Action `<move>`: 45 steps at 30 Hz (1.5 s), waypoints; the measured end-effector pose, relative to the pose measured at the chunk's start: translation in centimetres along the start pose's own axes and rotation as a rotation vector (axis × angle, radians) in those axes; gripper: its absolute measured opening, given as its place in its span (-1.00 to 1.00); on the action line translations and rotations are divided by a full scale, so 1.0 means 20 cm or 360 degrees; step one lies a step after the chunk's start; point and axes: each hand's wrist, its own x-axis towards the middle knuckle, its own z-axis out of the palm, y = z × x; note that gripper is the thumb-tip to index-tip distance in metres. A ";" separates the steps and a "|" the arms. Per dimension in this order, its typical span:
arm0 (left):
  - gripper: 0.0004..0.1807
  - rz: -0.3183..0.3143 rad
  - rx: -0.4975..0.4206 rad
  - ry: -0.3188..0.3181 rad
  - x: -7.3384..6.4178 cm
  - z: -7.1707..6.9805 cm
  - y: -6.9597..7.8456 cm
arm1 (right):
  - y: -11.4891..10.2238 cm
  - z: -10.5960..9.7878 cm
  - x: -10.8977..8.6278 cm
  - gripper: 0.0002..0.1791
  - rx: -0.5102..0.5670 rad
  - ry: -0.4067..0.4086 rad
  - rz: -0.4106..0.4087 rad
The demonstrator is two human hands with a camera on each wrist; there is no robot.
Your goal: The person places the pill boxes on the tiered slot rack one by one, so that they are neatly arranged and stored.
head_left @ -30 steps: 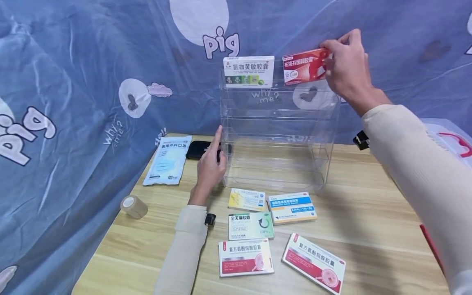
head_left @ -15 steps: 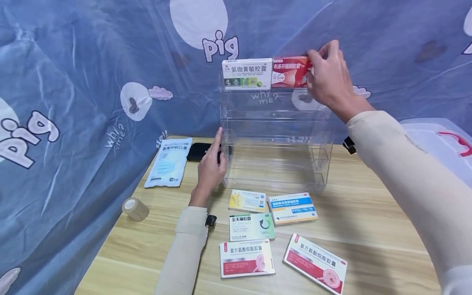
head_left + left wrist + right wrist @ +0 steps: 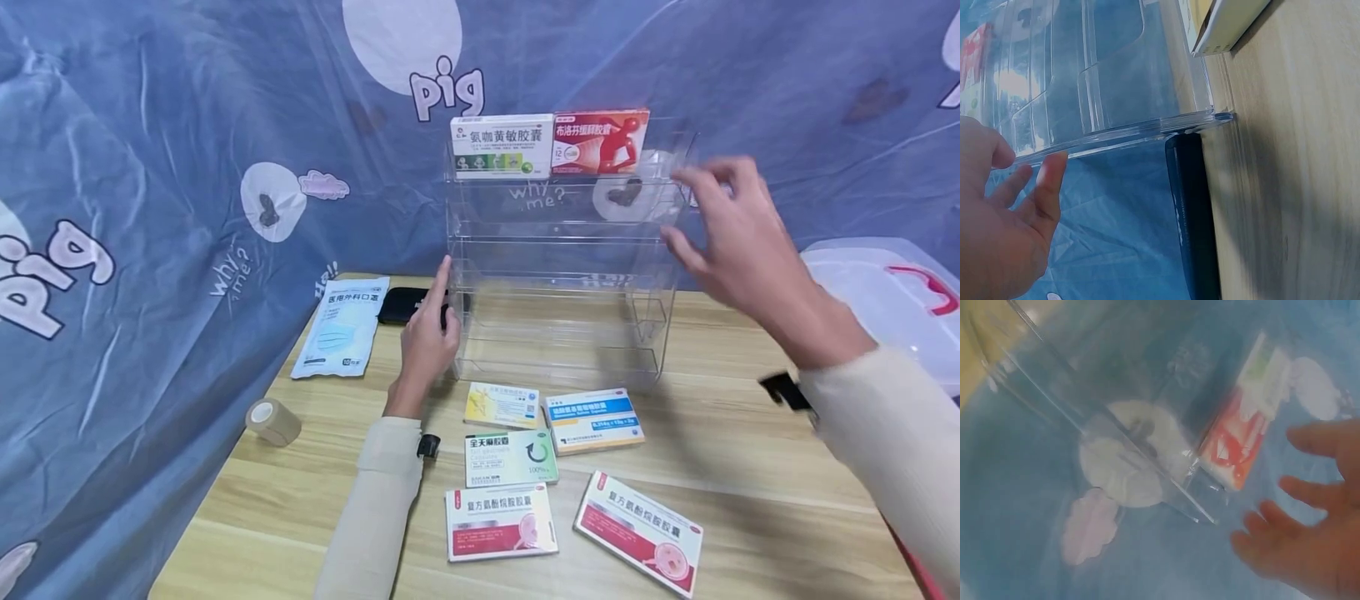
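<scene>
A person in pale sleeves [image 3: 371, 500] sits or stands before a clear rack [image 3: 555, 232] on a wood-grain counter [image 3: 225, 521], the left hand [image 3: 429, 340] at its left side with index finger extended and fingertips against the edge, gripping nothing. The right hand [image 3: 750, 246], also unclosed and holding nothing, hangs in the air just off the rack's upper right, its fingers bent and spread apart. On the top tier, a red box [image 3: 600, 143] stands upright to the right of a white-and-green box [image 3: 501, 150], the two side by side. Before the rack, five more cartons lie flat: a yellow-and-white box [image 3: 501, 406] just beside a blue-and-white box [image 3: 595, 421], a pale green box [image 3: 512, 459] nearer the person, then a red-and-white carton [image 3: 501, 523] and, angled to its right, a matching carton [image 3: 640, 533]. Along the left side of the counter are a pale blue packet [image 3: 341, 327], a tan roll [image 3: 273, 422] and a dark case [image 3: 401, 306], the last partly hidden behind the left hand. A translucent container [image 3: 892, 275] sits at far right, and a blue printed cloth [image 3: 180, 142] hangs behind.
</scene>
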 end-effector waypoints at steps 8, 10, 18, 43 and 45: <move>-0.09 0.0004 0.0022 0.0029 0.01 0.00 0.00 | 0.21 0.10 -0.58 -0.26 -0.0185 -0.0741 0.0112; -0.10 0.0009 0.0020 0.0023 0.01 0.00 0.00 | 0.26 0.15 -0.74 -0.25 -0.0134 -0.0883 0.0178; -0.10 0.0011 0.0008 0.0035 0.00 0.01 0.00 | 0.25 0.38 -1.21 -0.17 0.0158 -0.1272 0.0486; -0.12 0.0009 0.0009 0.0028 -0.01 0.01 0.00 | 0.09 0.53 -1.42 -0.29 0.0268 -0.1063 0.0655; -0.12 0.0002 0.0008 0.0025 -0.01 0.01 0.00 | 0.08 0.52 -1.41 -0.24 0.0378 -0.1080 0.0712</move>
